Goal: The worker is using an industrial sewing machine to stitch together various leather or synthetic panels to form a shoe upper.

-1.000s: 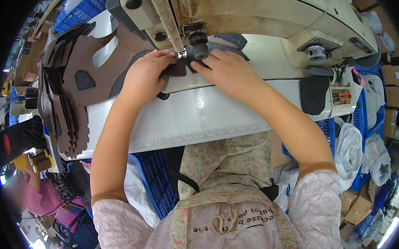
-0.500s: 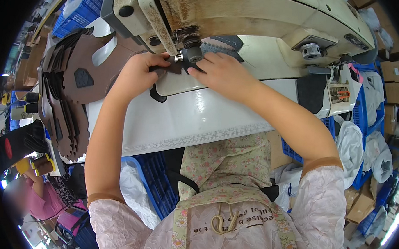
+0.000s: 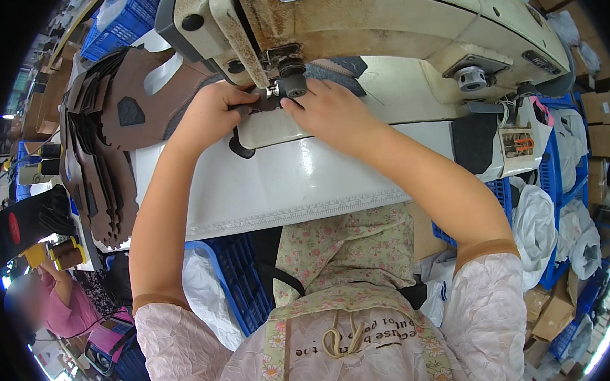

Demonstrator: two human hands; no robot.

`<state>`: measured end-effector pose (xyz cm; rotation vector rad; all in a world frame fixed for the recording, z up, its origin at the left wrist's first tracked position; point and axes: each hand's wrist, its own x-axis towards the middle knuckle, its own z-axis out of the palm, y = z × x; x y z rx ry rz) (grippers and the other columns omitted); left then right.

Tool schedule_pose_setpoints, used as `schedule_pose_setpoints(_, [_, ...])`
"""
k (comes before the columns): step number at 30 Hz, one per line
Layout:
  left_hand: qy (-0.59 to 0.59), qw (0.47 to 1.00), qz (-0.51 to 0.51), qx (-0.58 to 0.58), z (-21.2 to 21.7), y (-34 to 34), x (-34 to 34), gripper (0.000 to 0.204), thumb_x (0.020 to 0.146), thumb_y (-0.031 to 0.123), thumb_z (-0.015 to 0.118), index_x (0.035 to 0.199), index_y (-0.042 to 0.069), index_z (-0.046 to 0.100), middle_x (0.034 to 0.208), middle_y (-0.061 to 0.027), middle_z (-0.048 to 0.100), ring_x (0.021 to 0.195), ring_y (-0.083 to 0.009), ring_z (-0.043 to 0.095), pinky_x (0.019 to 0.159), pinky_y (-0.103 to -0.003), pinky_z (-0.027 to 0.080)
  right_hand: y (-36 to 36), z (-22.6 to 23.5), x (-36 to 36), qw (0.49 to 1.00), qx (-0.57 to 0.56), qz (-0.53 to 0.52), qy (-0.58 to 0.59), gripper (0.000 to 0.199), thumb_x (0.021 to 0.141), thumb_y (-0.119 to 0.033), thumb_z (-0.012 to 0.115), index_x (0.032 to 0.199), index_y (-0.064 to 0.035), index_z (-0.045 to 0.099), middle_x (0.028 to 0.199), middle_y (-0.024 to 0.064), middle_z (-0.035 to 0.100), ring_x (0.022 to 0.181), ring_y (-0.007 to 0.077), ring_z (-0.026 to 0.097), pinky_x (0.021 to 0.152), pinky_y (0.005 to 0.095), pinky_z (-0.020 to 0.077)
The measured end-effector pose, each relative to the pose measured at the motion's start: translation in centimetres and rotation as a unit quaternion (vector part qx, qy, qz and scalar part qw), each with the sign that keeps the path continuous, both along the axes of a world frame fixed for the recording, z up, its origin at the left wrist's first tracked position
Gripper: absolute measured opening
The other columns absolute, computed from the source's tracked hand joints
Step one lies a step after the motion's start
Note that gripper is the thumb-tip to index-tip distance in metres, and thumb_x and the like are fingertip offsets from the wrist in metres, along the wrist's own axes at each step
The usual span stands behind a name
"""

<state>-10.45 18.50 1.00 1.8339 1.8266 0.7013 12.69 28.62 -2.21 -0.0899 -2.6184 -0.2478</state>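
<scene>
A cream sewing machine (image 3: 382, 29) stands over the white table, its presser foot and round roller (image 3: 294, 85) between my two hands. Under the foot lies a brown leather piece (image 3: 265, 103), and its grey underside shows behind the needle area. My left hand (image 3: 212, 113) pinches the near edge of this piece just left of the foot. Close against the roller's right side, my right hand (image 3: 331, 114) has its thumb and curled fingers closed on the piece. The fingertips of my right hand are partly hidden by the machine head.
At the left hangs a stack of brown leather pieces (image 3: 95, 172), one with a dark patch. A ruler strip (image 3: 304, 213) edges the white table. A black pad (image 3: 473, 143) lies to the right. Below is a blue crate (image 3: 242, 277); a person in pink (image 3: 71, 306) sits at lower left.
My right hand has moved slightly left, close to the roller. The grey part of the leather piece behind the foot has shifted a little left. My left hand has barely moved.
</scene>
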Motion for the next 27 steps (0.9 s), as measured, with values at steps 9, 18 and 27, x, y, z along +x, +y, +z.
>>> schedule_pose_setpoints(9, [0.045,0.999,-0.011,-0.017,0.5,0.0,0.2,0.037,0.075,-0.01,0.061,0.11,0.0,0.07,0.114,-0.0206,0.069,0.12,-0.0269,0.062,0.096,-0.031,0.047,-0.4,0.0,-0.4,1.0,-0.002,-0.002,0.002,0.014,0.086,-0.015,0.06,0.081,-0.0046,0.068,0.089,0.0032,0.062,0.09,0.0206,0.057,0.074,0.0311,0.0495])
schedule_pose_setpoints(18, [0.054,0.998,0.004,-0.01,0.9,0.0,0.7,0.04,0.073,-0.01,0.059,0.11,0.0,0.07,0.108,-0.0222,0.069,0.107,-0.0311,0.066,0.092,-0.031,0.048,-0.6,0.2,-0.6,0.998,-0.003,-0.013,-0.063,0.04,0.083,-0.01,0.06,0.121,0.0018,0.064,0.088,0.0074,0.066,0.087,0.0286,0.063,0.08,0.0384,0.0532])
schedule_pose_setpoints(27, [0.062,0.998,-0.003,-0.007,1.0,0.1,0.6,0.046,0.071,-0.01,0.054,0.112,0.003,0.071,0.103,-0.0209,0.069,0.091,-0.0323,0.067,0.087,-0.032,0.049,-0.8,-0.3,-1.3,0.999,-0.026,-0.039,0.015,0.011,0.084,-0.009,0.061,0.082,-0.001,0.067,0.087,0.0084,0.062,0.091,0.0239,0.059,0.076,0.0343,0.0512])
